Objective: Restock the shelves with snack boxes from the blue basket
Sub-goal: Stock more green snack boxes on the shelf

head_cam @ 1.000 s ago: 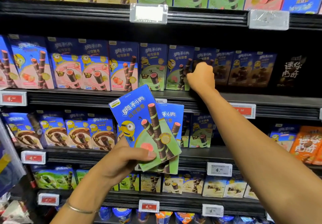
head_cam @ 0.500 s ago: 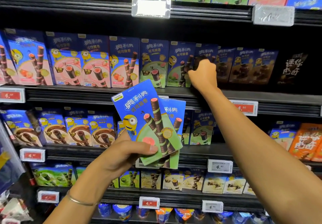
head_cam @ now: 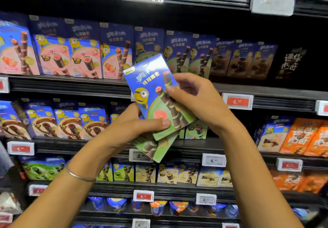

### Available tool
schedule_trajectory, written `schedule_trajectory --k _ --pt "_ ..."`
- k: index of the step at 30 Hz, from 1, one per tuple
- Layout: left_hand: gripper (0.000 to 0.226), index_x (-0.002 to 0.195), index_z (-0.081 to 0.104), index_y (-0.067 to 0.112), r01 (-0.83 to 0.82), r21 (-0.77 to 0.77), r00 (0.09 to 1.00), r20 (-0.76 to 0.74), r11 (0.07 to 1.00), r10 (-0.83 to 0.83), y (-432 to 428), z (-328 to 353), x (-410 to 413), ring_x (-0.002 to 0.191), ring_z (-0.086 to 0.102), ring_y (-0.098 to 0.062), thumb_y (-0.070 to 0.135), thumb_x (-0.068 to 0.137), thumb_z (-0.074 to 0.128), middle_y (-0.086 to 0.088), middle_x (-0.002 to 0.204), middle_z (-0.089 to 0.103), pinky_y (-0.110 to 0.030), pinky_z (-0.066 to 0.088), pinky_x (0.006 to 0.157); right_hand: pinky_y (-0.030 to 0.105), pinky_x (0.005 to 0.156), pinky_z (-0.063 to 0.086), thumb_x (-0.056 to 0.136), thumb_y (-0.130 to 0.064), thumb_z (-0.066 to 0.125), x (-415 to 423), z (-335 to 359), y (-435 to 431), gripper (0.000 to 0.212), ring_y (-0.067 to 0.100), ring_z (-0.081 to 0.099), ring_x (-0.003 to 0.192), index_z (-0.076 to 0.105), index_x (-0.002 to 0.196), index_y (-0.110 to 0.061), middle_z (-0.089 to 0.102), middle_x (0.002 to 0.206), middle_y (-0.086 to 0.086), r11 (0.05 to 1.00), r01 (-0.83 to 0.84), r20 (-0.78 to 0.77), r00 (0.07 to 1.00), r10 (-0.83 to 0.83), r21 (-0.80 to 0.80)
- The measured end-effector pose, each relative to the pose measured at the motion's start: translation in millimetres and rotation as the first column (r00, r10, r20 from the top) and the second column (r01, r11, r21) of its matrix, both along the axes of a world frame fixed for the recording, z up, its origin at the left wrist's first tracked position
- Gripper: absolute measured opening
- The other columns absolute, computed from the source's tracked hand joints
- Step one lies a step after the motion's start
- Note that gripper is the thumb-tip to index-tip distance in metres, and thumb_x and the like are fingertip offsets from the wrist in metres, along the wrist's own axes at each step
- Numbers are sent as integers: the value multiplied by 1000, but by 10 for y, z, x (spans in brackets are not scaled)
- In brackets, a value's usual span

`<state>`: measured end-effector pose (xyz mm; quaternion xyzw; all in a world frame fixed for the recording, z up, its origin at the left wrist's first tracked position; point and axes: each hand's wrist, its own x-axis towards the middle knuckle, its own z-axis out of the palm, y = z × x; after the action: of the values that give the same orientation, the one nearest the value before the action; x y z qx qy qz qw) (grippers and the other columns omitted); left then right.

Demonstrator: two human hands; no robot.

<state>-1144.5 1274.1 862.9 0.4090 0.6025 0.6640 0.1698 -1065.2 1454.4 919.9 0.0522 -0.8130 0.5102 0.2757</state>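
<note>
A shop shelf seen from above my two bare arms, which reach up in front of it. At far left, pink boxes (head_cam: 53,57) of wafer rolls stand on the middle shelf (head_cam: 71,85). Lower down, a thin bracelet (head_cam: 79,176) circles my left wrist. My left hand (head_cam: 124,130) is curled round two flat blue-and-green snack boxes, fanned one over the other. Its thumb lies across the bottom of the top box (head_cam: 152,92), and the lower box (head_cam: 156,149) pokes out beneath; the fingers behind are hidden. Just to the right, my right hand (head_cam: 200,101) pinches the top box's right edge, thumb on the front and fingers curled behind. Both boxes are in the air in front of the shelf, neither yet placed. Behind my right hand stands the green row (head_cam: 181,57) of the same flavour, where I judge this box belongs. Brown boxes (head_cam: 248,60) stand to its right, and orange boxes (head_cam: 310,139) sit lower at far right. The blue basket is not in view. The risk, as I judge it, comes when my right hand draws the top box away. My left thumb would lose what it presses on, and the lower box could slide out and drop. Pushing the box in crooked could also tip the front green boxes, or land it among the brown ones.
</note>
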Motion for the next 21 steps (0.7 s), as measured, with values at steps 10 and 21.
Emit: schedule_trajectory --k 10,21 --pt "38 92 73 15 -269 -29 958 -114 963 264 161 51 10 73 64 -19 52 90 70 -14 88 77 -32 48 67 30 59 55 98 -25 66 56 195 410 19 23 70 74 71 102 -7 76 91 12 963 146 -51 986 -161 -226" --pt "25 100 79 20 -266 109 946 218 958 238 -118 34 -170 76 76 -22 40 88 70 -11 100 80 -32 60 66 30 71 44 100 -22 56 -676 433 1370 16 18 54 92 42 101 -13 55 100 3 760 602 -118 759 -640 -246"
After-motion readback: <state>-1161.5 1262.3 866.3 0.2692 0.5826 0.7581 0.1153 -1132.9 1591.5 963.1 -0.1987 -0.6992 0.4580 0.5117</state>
